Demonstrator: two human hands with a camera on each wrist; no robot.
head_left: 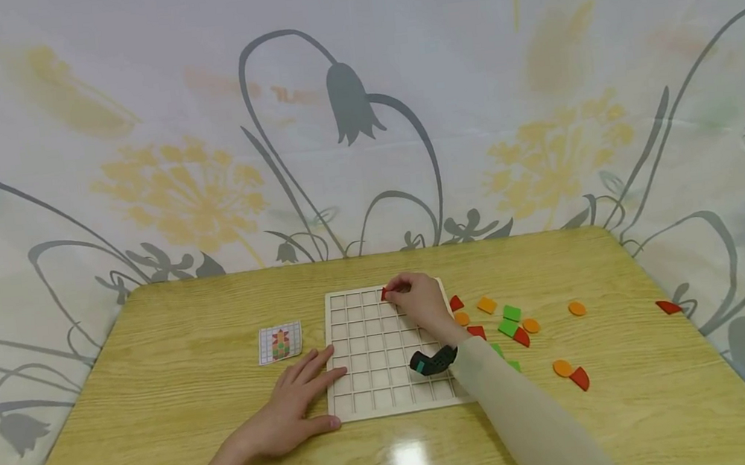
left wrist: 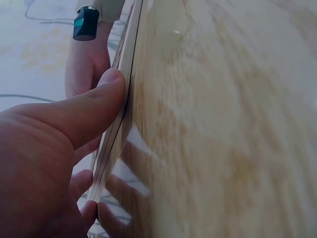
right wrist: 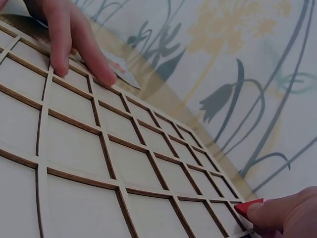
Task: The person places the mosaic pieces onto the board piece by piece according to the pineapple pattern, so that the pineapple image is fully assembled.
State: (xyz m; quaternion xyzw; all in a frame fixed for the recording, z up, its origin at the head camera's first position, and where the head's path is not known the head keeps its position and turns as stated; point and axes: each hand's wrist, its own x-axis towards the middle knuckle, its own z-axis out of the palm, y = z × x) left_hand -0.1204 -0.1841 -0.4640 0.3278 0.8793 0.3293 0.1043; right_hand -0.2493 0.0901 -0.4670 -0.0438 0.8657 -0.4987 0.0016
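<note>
"Pale right sleeve (head_left: 532,423) in the foreground, its arm stretched across a gridded board (head_left: 375,379) on a wood-grain counter (head_left: 190,370). Who is holding what?"

"Fingers of the right hand (head_left: 421,304) pinch a red piece (head_left: 384,293) at the board's far row. The left hand (head_left: 289,411) grasps nothing; its fingers lie extended and spread at the board's left side, thumb by the near corner."

"And what does the head view alone take in?"

"Loose pieces scattered right of the board: green squares (head_left: 512,312), orange rounds (head_left: 577,308) and red wedges (head_left: 580,379), one more wedge lying at the counter's right edge. It also gives the full face of a printed card (head_left: 280,344) with a coloured pattern, left of the board; the right wrist camera catches only part of it, behind the left fingers."

"Anything more from the wrists?"

"Right wrist: the board's raised dividers up close, and the red piece's pointed tip jutting from the grip. Whether that tip touches the grid, I cannot tell. Left wrist: the board edge-on, the thumb against its side, the fingers mirrored in the counter's gloss, and a black wrist device (left wrist: 85,23) on the other arm beyond."
</note>
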